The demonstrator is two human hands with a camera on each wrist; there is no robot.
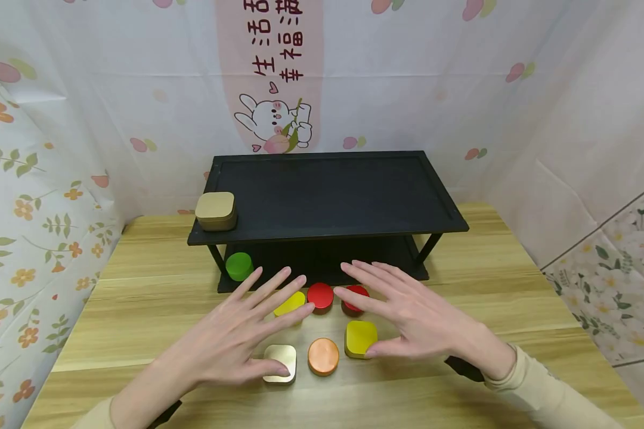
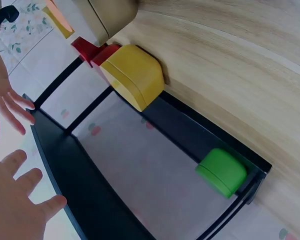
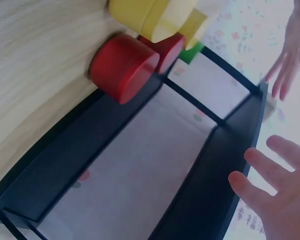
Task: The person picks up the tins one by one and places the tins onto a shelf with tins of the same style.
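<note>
My left hand (image 1: 241, 339), fingers spread and holding nothing, hovers over the left part of a group of small lidded tins. Its thumb overlaps a pale gold square tin (image 1: 280, 356) in the head view, and its fingers partly cover a yellow tin (image 1: 288, 305). Likewise spread and empty, my right hand (image 1: 410, 313) hovers on the other side. Its thumb tip appears right at the corner of a yellow square tin (image 1: 359, 336); its fingers partly hide a round red tin (image 3: 122, 70). Between the hands are another round red tin (image 1: 320, 296) and a round copper-coloured tin (image 1: 324, 356).
Behind the tins stands a black two-tier rack (image 1: 322, 193). A gold square tin (image 1: 216, 210) sits at the left of its top tier, and a round green tin (image 1: 239, 266) at the left of the lower one. Patterned cloth (image 1: 408, 77) hangs behind the wooden table (image 1: 139, 286).
</note>
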